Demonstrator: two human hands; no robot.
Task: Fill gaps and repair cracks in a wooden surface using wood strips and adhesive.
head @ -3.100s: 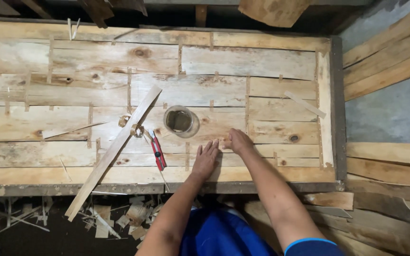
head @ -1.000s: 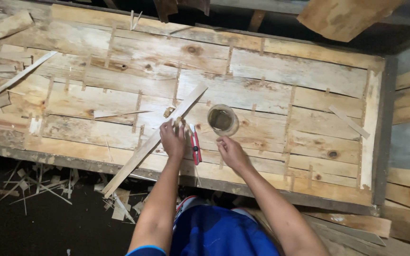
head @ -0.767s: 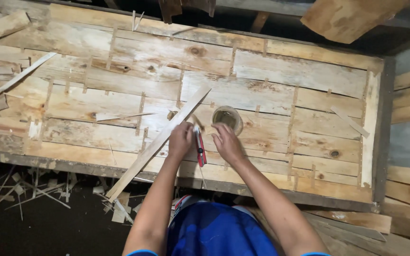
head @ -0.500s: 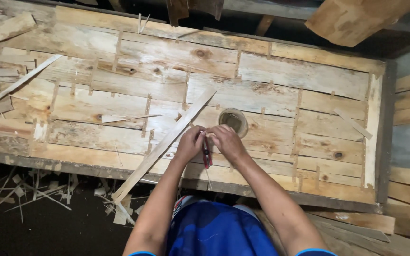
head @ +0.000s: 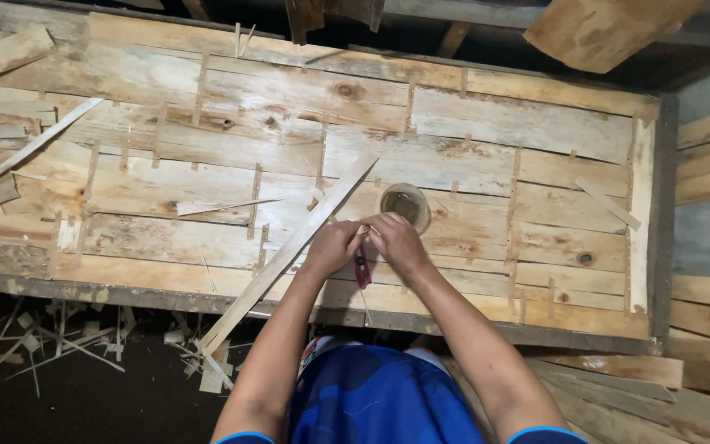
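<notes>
Red-handled tool (head: 362,268) lies at lower centre of the table (head: 486,156), between left hand (head: 332,247) and right hand (head: 396,241). Fingers curl together over something small; contents hidden, grip undeterminable. Risks: the blade nicking fingers; the long slat (head: 289,251) overhanging the edge could tip off.

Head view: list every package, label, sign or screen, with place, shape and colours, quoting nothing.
None in view: no package, label, sign or screen.
Only the bare plank workbench, a round clear container, a red-handled tool between the left hand and right hand, and a loose wooden slat.
</notes>
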